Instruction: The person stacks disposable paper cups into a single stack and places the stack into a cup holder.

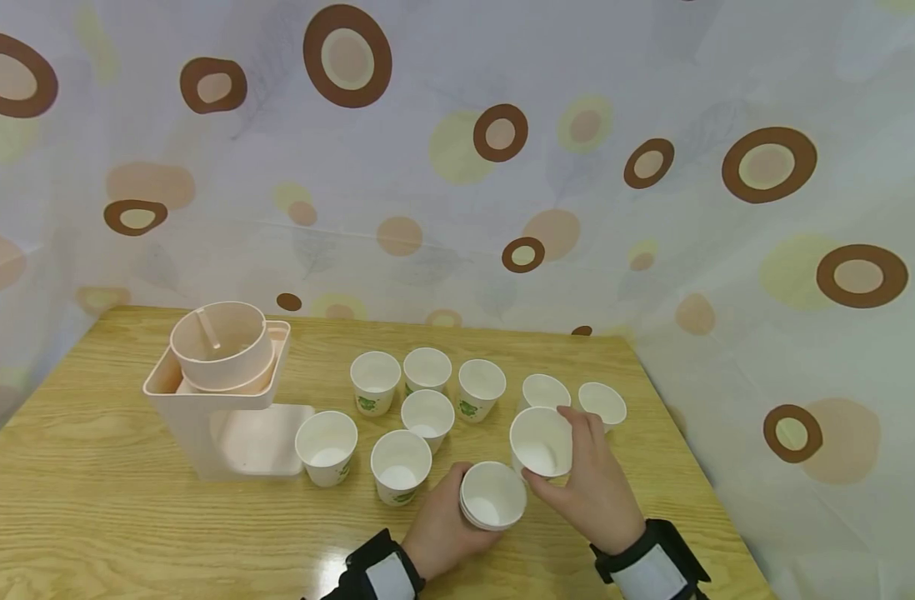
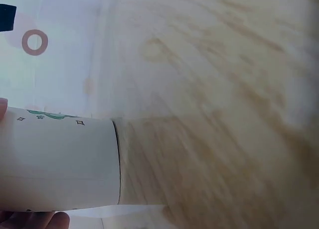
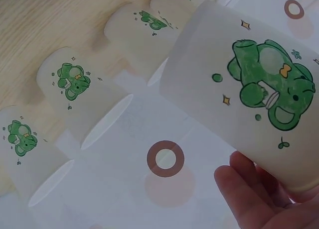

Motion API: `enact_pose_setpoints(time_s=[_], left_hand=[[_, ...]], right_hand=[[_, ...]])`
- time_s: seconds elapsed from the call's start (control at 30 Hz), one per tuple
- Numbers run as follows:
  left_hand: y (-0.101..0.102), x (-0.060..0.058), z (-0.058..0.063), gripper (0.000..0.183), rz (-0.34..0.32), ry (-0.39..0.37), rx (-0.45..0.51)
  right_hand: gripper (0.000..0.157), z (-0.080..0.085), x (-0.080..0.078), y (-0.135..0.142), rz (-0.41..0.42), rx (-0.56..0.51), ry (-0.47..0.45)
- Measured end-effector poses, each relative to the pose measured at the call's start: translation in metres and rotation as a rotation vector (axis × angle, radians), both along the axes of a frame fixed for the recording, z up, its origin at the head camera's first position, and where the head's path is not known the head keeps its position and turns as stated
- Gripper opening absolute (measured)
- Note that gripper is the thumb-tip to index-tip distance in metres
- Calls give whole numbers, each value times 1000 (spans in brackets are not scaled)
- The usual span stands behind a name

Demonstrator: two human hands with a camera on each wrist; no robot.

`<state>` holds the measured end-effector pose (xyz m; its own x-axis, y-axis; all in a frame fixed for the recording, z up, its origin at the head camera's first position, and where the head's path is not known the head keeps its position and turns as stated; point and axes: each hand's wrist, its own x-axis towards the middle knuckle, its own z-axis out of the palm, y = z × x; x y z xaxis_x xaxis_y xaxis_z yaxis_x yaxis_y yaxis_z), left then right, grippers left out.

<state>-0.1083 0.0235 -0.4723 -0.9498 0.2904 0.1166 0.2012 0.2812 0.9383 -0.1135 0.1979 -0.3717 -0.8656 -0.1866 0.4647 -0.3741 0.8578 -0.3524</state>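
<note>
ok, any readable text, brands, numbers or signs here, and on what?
None readable.
Nearest cup, right wrist view: green cartoon animal, no lettering visible.
Cup stack, left wrist view: edge marks too partial to read.
Backdrop: rings and blobs only.

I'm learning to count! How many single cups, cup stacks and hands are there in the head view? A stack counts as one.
Single cups: 9, one held in the right hand
Cup stacks: 1, in the left hand
Hands: 2
Total: 12. I can't tell how many cups are in the stack.
</note>
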Motion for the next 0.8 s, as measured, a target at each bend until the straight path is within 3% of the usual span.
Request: enact_pose_setpoints(time_s=[0.23, 0.6, 0.8], left_hand=[[2, -3, -1, 68, 11, -9, 5], [2, -6, 1, 69, 0, -45, 38], [2, -5, 0, 69, 9, -10, 33]], right_hand=[[76, 3, 1, -1, 11, -5, 32], [78, -1, 3, -7, 52, -42, 8], [78, -1, 6, -14, 90, -52, 1]])
